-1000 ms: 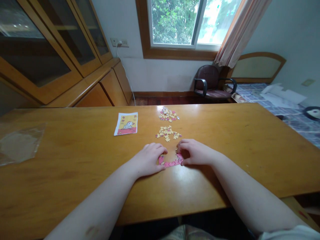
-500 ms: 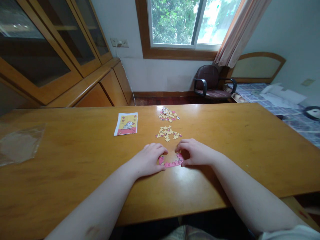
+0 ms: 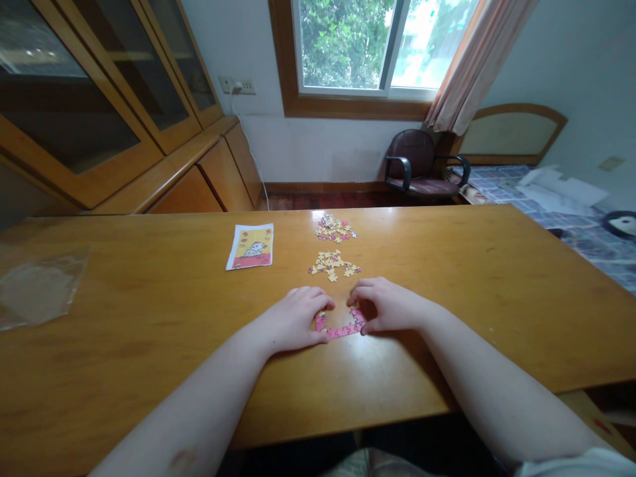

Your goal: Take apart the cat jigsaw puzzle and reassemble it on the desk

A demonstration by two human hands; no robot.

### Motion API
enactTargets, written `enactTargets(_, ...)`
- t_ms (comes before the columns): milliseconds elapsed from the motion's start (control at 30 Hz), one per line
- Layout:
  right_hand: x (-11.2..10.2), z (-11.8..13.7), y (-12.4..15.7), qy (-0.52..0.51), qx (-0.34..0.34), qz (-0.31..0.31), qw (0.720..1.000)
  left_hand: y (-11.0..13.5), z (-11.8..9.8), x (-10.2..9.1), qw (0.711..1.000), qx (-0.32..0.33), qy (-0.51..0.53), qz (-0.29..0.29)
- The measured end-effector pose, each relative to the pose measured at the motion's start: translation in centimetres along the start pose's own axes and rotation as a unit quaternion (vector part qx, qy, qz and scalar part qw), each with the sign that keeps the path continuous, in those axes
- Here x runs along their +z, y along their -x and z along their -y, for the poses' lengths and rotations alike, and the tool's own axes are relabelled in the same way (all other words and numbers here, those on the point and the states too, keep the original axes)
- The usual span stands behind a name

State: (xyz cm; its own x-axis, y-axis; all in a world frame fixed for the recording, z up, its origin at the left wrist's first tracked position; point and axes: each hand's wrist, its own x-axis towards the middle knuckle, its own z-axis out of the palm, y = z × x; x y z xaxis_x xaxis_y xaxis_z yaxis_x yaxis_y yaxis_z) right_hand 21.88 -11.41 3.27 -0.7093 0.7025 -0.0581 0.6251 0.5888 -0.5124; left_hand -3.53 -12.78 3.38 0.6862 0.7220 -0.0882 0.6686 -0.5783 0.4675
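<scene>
A person's two bare hands close in on a partly built jigsaw section [image 3: 340, 332] on a honey-toned wooden tabletop [image 3: 149, 331], in a room with a window overlooking green trees. The pink section lies near the tabletop's front edge, directly in line with the person's body. It forms a shallow U with its open side facing away from the person, and its long lower edge rises slightly to the right.

The left hand [image 3: 293, 319] rests palm down and loosely curved, its fingertips [image 3: 322, 298] reaching the section's left arm. The right hand [image 3: 390, 306] mirrors it, arched and partly open, its fingers curling around the section's right arm. Neither hand is lifted clear, but whether either has hold of a piece cannot be told from this view.

Compared with half a second earlier, the left hand has shifted toward the right, narrowing the gap between the hands, and the pink section's left arm is now partly under its fingers. The right hand has barely moved.

Beyond the hands lie two loose piles of puzzle pieces: a cream-and-pink pile [image 3: 334, 228] farther off and a mostly cream pile [image 3: 334, 265] nearer the hands, both unchanged. To their left sits a picture card [image 3: 250, 246] showing a white cartoon animal on yellow and red. A clear plastic bag [image 3: 40, 285] lies flat at the tabletop's left end.
</scene>
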Motion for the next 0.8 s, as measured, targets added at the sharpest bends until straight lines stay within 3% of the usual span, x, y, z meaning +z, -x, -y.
enactTargets(233, 0.0, 0.0, 0.0, 0.002, 0.0, 0.001, 1.0, 0.0, 0.0, 0.0, 1.0, -0.001, 0.001, -0.009)
enactTargets(367, -0.2, 0.1, 0.0, -0.027, 0.002, -0.025, 0.999, -0.3, 0.6, 0.1, 0.999, -0.024, 0.013, -0.044)
enactTargets(533, 0.3, -1.3, -0.6, -0.034, 0.062, -0.109, 0.992, -0.9, 2.3, 0.0, 0.989, -0.083, 0.043, -0.118)
enactTargets(700, 1.8, -3.7, -2.0, -0.059, 0.144, -0.242, 0.958, -2.4, 4.4, 0.6, 0.955, -0.172, 0.094, -0.222)
enactTargets(800, 2.3, -4.2, -2.7, -0.013, 0.144, -0.283, 0.948, -3.2, 5.0, 1.2, 0.938, -0.173, 0.102, -0.282)
